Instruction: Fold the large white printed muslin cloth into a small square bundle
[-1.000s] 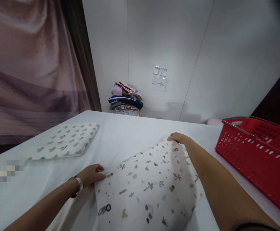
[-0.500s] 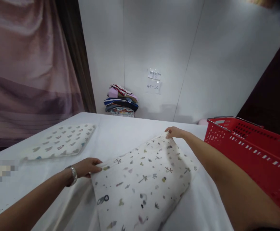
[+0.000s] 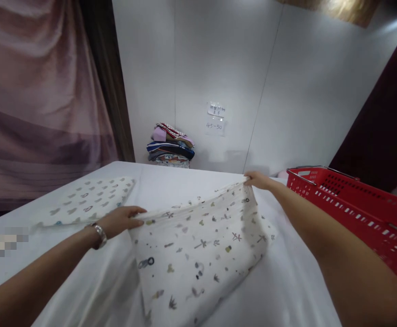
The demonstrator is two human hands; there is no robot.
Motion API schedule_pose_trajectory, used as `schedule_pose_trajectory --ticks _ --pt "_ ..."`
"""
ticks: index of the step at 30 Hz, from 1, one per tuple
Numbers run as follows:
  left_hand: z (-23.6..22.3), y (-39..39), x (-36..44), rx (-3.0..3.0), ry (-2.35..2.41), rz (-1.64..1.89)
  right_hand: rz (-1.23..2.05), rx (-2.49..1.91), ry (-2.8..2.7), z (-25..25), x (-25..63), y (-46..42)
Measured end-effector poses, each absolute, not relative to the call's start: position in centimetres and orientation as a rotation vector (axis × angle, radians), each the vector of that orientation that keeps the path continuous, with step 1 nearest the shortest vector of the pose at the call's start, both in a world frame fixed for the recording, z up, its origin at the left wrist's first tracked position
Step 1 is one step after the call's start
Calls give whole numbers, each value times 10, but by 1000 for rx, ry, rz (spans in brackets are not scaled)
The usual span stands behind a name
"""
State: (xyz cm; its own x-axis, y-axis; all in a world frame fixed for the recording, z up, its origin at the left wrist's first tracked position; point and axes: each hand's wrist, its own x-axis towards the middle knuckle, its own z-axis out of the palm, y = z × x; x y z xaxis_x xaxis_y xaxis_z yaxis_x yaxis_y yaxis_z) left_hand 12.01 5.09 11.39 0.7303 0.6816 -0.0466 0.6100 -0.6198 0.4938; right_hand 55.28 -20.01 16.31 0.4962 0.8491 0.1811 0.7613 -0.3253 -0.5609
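Observation:
A white cloth [image 3: 198, 250] printed with small palm trees and other figures stretches between my two hands, over the white-covered table. My left hand [image 3: 125, 219], with a silver bracelet at the wrist, pinches its upper left corner. At the upper right corner, my right hand [image 3: 258, 180] has its fingers closed on the fabric. The top edge sags a little between the hands, and the lower part of the cloth runs out of view at the bottom. Left of it lies a second white cloth [image 3: 94, 198] with grey cloud-like shapes, flat and touched by neither hand.
A red plastic basket [image 3: 348, 222] with metal handles stands on the right, close to my right arm. Folded cloths [image 3: 171, 147] are stacked beyond the table's far edge [image 3: 215, 171]. Paper notes [image 3: 215, 126] are fixed to the pale wall. A pink curtain [image 3: 42, 104] hangs at left.
Both hands have risen a little, lifting the top edge of the printed cloth. My right hand has also shifted slightly right, and the edge now hangs in a shallow sag.

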Motion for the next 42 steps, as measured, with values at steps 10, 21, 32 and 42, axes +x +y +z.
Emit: schedule_pose_trajectory --ticks 10,21,32,42 --pt "265 91 197 2960 1157 701 -388 -2091 -1132 251 576 -201" --pt "116 78 169 3192 491 729 -733 -2113 -1500 116 536 -277" --pt "23 31 114 3178 265 648 -705 -2133 -1770 -10 465 -356" --pt "-3 28 88 3063 331 623 -627 -2103 -1782 -23 444 -374"
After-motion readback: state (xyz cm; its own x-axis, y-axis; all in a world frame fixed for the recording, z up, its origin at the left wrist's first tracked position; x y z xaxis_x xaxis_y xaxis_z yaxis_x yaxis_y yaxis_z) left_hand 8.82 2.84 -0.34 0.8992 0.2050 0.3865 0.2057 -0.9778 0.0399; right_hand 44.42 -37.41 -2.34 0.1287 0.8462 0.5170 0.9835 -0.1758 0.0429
